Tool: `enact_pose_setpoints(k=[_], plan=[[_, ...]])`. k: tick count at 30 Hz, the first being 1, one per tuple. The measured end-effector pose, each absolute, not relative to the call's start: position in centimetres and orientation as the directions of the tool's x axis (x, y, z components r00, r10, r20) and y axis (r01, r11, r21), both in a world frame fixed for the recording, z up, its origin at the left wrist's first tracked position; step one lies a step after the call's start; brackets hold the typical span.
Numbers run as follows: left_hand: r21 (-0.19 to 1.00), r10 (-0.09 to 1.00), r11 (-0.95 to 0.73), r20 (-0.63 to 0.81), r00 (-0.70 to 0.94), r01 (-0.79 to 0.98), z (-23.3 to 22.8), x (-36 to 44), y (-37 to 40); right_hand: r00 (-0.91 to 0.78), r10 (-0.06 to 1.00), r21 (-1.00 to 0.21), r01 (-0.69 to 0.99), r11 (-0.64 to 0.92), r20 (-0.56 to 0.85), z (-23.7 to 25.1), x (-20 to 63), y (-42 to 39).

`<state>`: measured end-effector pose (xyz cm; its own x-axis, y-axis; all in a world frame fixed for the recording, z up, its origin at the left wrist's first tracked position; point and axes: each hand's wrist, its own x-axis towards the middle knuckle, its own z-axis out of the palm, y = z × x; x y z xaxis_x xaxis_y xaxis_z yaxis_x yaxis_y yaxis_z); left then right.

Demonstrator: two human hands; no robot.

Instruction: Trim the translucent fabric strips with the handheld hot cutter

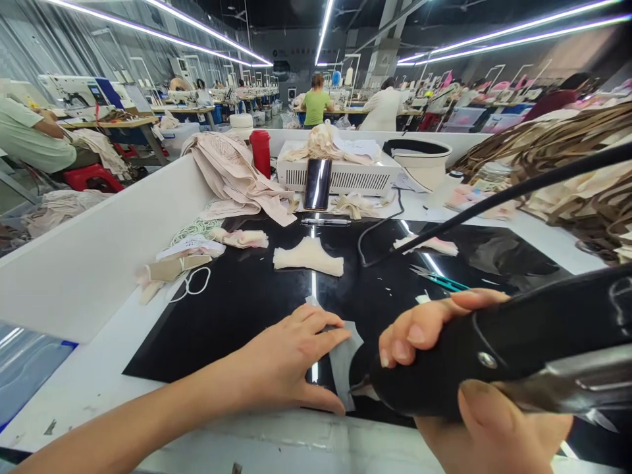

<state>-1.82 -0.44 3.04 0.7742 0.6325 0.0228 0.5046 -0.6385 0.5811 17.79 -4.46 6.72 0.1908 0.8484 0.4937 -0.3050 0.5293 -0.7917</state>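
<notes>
Head view: left hand (291, 359) lies flat, open, on a grey fabric piece (343, 359); right hand (464, 388) clenches a black corded tool (523, 342).

long ceiling light strips (518, 29) above rows of sewing tables (113, 124).

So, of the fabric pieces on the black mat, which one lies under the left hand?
The flat grey piece at the mat's near edge; the left hand presses on it. The cream pieces lie farther back, untouched.
</notes>
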Motion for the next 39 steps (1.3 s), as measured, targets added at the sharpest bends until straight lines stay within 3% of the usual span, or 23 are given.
enact_pose_setpoints(k=[7,14,26,34,39], plan=[[0.500,0.611,-0.707,0.075,0.788,0.501,1.9,-2.1,-0.4,0.359,0.806,-0.796,-0.223,0.563,0.470,7.1,20.8,-3.1],[0.446,0.517,-0.807,0.215,0.828,0.388,1.6,-1.1,-1.6,0.524,0.728,-0.812,-0.112,0.573,0.441,7.5,22.8,-1.7],[0.469,0.514,-0.784,0.125,0.849,0.406,2.0,-1.1,-1.9,0.281,0.821,-0.787,-0.254,0.563,0.497,6.7,19.5,-3.7],[0.462,0.517,-0.794,0.172,0.839,0.394,2.2,-1.1,-2.0,0.247,0.812,-0.796,-0.190,0.575,0.528,6.4,20.1,-3.6],[0.535,0.541,-0.757,0.192,0.819,0.374,1.7,-0.9,-1.6,0.343,0.777,-0.783,-0.159,0.602,0.528,6.6,20.2,-2.9]])
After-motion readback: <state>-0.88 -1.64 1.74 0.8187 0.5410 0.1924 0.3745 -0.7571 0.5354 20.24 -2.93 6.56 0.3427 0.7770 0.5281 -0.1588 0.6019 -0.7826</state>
